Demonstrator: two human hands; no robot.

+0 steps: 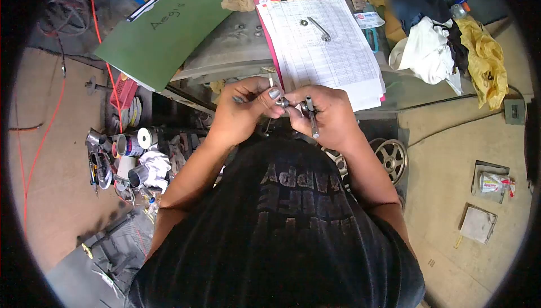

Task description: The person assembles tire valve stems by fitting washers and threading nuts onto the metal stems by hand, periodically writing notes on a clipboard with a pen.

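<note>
Both my hands meet in front of my chest, close to the near edge of the work surface. My left hand (239,111) is closed, thumb and fingers pinching a small metal fitting (283,102); a pale thin strip (271,76) stands up by its fingers. My right hand (331,111) is closed round a short metal rod-like piece (311,115) with a round end, and its fingertips touch the small fitting's right side. The fingers partly hide both pieces. Beyond my hands, a metal bolt-like piece (319,28) and a small nut (304,22) lie on printed sheets (332,63).
A green folder (163,32) lies at the left of the glass-topped table (225,54). White cloth (425,52) and a yellow bag (482,60) lie at the right. Cans and tools (129,146) crowd the lower left; a wheel (390,159) stands under the right side.
</note>
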